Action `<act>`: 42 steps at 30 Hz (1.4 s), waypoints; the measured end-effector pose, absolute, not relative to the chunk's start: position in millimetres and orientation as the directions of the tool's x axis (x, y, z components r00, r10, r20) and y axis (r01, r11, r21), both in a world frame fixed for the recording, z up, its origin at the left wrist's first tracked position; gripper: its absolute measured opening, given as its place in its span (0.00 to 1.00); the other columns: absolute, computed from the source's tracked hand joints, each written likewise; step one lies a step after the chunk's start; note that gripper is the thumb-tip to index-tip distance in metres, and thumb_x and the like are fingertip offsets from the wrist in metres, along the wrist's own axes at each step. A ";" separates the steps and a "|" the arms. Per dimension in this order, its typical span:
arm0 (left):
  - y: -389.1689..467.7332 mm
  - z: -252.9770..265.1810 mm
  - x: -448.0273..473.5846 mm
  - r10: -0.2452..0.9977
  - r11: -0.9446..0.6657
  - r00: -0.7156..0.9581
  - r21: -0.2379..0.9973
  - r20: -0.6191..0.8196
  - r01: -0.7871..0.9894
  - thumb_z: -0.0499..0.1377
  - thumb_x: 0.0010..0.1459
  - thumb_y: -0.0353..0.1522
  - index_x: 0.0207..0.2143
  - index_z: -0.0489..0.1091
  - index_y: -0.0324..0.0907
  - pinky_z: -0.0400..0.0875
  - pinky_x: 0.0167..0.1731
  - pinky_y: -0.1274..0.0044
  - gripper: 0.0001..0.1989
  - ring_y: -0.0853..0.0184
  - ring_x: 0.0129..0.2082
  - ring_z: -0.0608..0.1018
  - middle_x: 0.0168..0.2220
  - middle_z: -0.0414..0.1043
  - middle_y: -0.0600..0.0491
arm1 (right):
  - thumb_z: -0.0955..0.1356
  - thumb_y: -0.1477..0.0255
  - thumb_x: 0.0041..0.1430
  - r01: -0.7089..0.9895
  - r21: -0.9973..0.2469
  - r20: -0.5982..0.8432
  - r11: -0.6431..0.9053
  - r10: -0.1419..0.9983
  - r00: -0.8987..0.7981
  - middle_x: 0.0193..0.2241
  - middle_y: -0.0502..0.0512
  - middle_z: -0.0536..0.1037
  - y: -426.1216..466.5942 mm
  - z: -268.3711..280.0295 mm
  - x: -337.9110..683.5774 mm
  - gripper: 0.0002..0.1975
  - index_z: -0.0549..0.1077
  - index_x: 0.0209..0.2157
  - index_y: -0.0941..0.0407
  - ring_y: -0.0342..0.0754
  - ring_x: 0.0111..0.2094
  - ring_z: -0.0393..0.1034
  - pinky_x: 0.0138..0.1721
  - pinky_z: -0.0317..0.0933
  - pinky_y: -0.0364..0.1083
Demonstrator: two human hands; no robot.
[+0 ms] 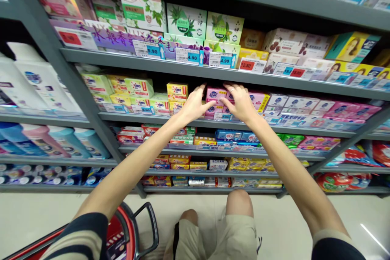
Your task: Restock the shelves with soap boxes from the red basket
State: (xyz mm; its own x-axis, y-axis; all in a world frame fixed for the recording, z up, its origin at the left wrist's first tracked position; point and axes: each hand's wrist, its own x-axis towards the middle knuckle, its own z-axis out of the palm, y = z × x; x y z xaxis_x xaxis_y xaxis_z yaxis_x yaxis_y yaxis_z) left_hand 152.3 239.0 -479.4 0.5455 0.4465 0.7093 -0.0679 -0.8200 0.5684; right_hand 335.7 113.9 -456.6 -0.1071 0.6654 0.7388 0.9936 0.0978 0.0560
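My left hand [196, 103] and my right hand [240, 101] reach into a middle shelf, on either side of a pink soap box [215, 94] at the front of a stack. The left hand's fingers run along the box's left side, its thumb across the front. At the right, my other thumb touches the box near its front edge, while the fingers lie over the top of the pink boxes behind; a ring shows on one finger. Yellow OMO soap boxes [177, 92] stand just left of my left hand. White and purple soap boxes [276, 101] continue to the right.
The grey shelf edge above [195, 71] passes close over my hands. Price tags [224, 116] line the shelf front. Lower shelves hold wrapped soap bars [228, 135]. White bottles [36, 73] stand at left. A red shopping basket [129, 227] with a black handle is beside my legs.
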 end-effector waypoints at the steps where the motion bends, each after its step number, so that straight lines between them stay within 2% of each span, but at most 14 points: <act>1: 238.4 -479.7 151.4 0.434 -0.845 0.532 0.533 0.727 -0.039 0.69 0.59 0.35 0.69 0.60 0.36 0.62 0.70 0.58 0.39 0.49 0.68 0.69 0.69 0.62 0.34 | 0.65 0.62 0.70 0.993 0.062 0.737 0.096 0.667 -0.110 0.64 0.68 0.72 111.2 -456.6 336.0 0.27 0.67 0.66 0.59 0.66 0.65 0.64 0.64 0.59 0.66; 4: 238.6 -480.8 149.2 0.385 -0.890 0.535 0.455 0.752 0.002 0.69 0.59 0.34 0.70 0.58 0.38 0.58 0.71 0.58 0.40 0.49 0.71 0.64 0.70 0.61 0.35 | 0.65 0.64 0.69 0.994 0.078 0.737 0.081 0.667 -0.112 0.63 0.69 0.72 101.9 -457.2 340.5 0.28 0.66 0.66 0.59 0.67 0.65 0.63 0.65 0.57 0.69; 9: 240.9 -481.1 149.1 0.354 -0.907 0.570 0.420 0.742 0.018 0.68 0.60 0.30 0.67 0.63 0.37 0.62 0.69 0.60 0.35 0.51 0.66 0.71 0.65 0.68 0.37 | 0.68 0.65 0.67 0.995 0.094 0.737 0.021 0.670 -0.084 0.59 0.70 0.75 92.2 -460.2 353.2 0.27 0.68 0.64 0.61 0.68 0.61 0.67 0.64 0.58 0.69; 12: 241.9 -479.8 150.3 0.365 -0.910 0.561 0.411 0.743 0.049 0.69 0.59 0.28 0.66 0.64 0.34 0.63 0.68 0.61 0.35 0.50 0.65 0.72 0.63 0.69 0.36 | 0.68 0.66 0.67 0.995 0.098 0.732 0.002 0.677 -0.073 0.59 0.70 0.75 92.4 -462.6 356.3 0.26 0.69 0.63 0.61 0.66 0.61 0.68 0.64 0.59 0.67; 15: 244.0 -479.8 151.3 0.343 -0.933 0.569 0.344 0.748 0.110 0.69 0.59 0.29 0.67 0.63 0.32 0.65 0.67 0.61 0.36 0.51 0.64 0.73 0.63 0.70 0.34 | 0.68 0.66 0.68 0.996 0.090 0.735 0.007 0.674 -0.071 0.60 0.69 0.75 94.6 -464.3 356.5 0.25 0.69 0.63 0.61 0.65 0.62 0.67 0.64 0.59 0.67; 21: 248.1 -483.6 151.9 0.303 -0.953 0.562 0.262 0.770 0.155 0.69 0.61 0.31 0.67 0.62 0.35 0.68 0.66 0.62 0.35 0.54 0.63 0.75 0.62 0.72 0.37 | 0.69 0.66 0.68 0.994 0.099 0.751 0.036 0.653 -0.099 0.59 0.70 0.76 96.9 -465.5 359.7 0.25 0.70 0.62 0.63 0.64 0.61 0.68 0.63 0.61 0.66; 25: 247.4 -484.1 152.5 0.302 -0.953 0.564 0.253 0.768 0.165 0.68 0.61 0.30 0.67 0.61 0.32 0.68 0.66 0.62 0.35 0.53 0.63 0.75 0.62 0.71 0.35 | 0.69 0.67 0.67 0.994 0.081 0.749 0.078 0.653 -0.113 0.57 0.69 0.77 97.4 -465.2 364.0 0.25 0.70 0.61 0.63 0.64 0.60 0.69 0.63 0.62 0.65; 29: 246.8 -484.9 154.0 0.316 -0.949 0.561 0.259 0.765 0.181 0.68 0.61 0.30 0.68 0.61 0.33 0.69 0.65 0.62 0.35 0.54 0.62 0.75 0.61 0.72 0.35 | 0.70 0.68 0.66 0.992 0.078 0.745 0.096 0.656 -0.122 0.57 0.71 0.77 98.1 -464.9 366.8 0.26 0.70 0.61 0.65 0.64 0.60 0.70 0.64 0.63 0.62; 32: 247.1 -487.7 155.3 0.320 -0.947 0.554 0.268 0.769 0.176 0.70 0.60 0.32 0.68 0.60 0.33 0.68 0.66 0.62 0.38 0.53 0.63 0.75 0.62 0.71 0.35 | 0.69 0.67 0.67 0.992 0.081 0.738 0.094 0.663 -0.123 0.58 0.70 0.77 97.2 -465.5 367.7 0.26 0.69 0.63 0.64 0.63 0.61 0.70 0.65 0.62 0.63; 38: 247.4 -490.3 154.5 0.307 -0.948 0.560 0.299 0.769 0.110 0.71 0.59 0.33 0.69 0.58 0.36 0.66 0.68 0.62 0.41 0.53 0.66 0.73 0.66 0.68 0.36 | 0.73 0.64 0.64 0.987 0.152 0.701 0.047 0.699 -0.141 0.62 0.70 0.74 91.7 -466.9 367.3 0.35 0.64 0.67 0.64 0.64 0.65 0.65 0.69 0.56 0.66; 42: 247.7 -487.1 151.8 0.317 -0.943 0.590 0.314 0.743 0.110 0.69 0.60 0.31 0.70 0.58 0.32 0.68 0.67 0.61 0.39 0.52 0.64 0.74 0.64 0.70 0.35 | 0.74 0.65 0.63 0.988 0.147 0.689 0.052 0.711 -0.140 0.63 0.70 0.73 90.9 -466.1 367.7 0.35 0.64 0.67 0.63 0.63 0.66 0.65 0.69 0.56 0.64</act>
